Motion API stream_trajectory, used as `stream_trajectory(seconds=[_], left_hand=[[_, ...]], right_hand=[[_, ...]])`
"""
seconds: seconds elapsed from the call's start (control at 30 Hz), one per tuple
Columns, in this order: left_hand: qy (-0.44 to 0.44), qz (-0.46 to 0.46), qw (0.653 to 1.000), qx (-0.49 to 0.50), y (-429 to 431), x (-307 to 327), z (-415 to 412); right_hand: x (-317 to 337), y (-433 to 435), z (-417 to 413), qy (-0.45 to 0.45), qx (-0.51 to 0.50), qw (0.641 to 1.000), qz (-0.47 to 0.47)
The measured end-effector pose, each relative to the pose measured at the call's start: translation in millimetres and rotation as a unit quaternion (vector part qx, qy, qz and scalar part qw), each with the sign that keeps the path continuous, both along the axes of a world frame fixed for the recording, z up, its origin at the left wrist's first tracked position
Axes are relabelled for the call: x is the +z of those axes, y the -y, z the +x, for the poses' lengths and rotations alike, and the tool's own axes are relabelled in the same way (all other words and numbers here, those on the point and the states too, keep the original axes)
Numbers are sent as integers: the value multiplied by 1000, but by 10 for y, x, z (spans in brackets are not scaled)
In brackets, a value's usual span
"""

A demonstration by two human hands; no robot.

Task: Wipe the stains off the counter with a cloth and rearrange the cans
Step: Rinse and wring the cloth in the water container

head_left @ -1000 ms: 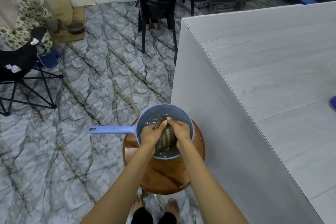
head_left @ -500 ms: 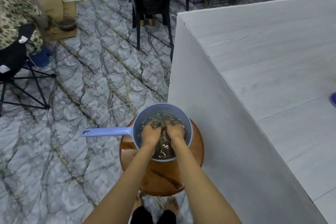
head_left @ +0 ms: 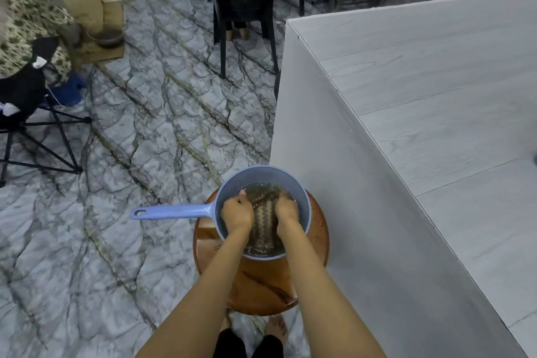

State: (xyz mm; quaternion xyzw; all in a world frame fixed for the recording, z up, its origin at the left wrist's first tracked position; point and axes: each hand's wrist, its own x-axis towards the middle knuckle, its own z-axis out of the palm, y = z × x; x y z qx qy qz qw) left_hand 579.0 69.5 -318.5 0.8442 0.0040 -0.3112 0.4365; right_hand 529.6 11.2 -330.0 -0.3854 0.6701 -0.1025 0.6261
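Observation:
A wet, dark patterned cloth lies in water inside a blue long-handled dipper that stands on a round wooden stool. My left hand grips the cloth's left side and my right hand grips its right side, both partly in the water. The cloth stretches between them. The grey counter rises to the right of the stool. No cans show on it.
A blue object peeks in at the counter's right edge. A black chair stands beyond the counter's far corner. A folding chair with a seated person is at the far left. My bare feet are under the stool on the marble floor.
The cloth was bunched between my hands above the water, then pushed under. Now my hands have moved apart and the cloth is spread between them in the dipper.

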Motion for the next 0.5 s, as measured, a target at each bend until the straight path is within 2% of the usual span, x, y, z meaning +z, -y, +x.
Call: stream_trajectory(seconds=[0.07, 0.13, 0.2, 0.3, 0.37, 0.5], left_hand=[[41, -5, 997, -62, 3, 11, -29], [90, -10, 985, -150, 7, 12, -83], [134, -5, 974, -185, 12, -18, -108], [157, -7, 973, -170, 43, -57, -83], [127, -10, 982, -142, 39, -36, -72], [47, 18, 998, -48, 29, -11, -38]], right_hand=[[15, 6, -9, 51, -35, 998, 34], [3, -10, -8, 66, -18, 997, 31], [1, -29, -20, 67, -11, 997, 29], [-2, -35, -46, 61, 11, 997, 43], [-11, -34, -47, 46, 35, 997, 41], [-12, -3, -32, -1, 81, 997, -20]])
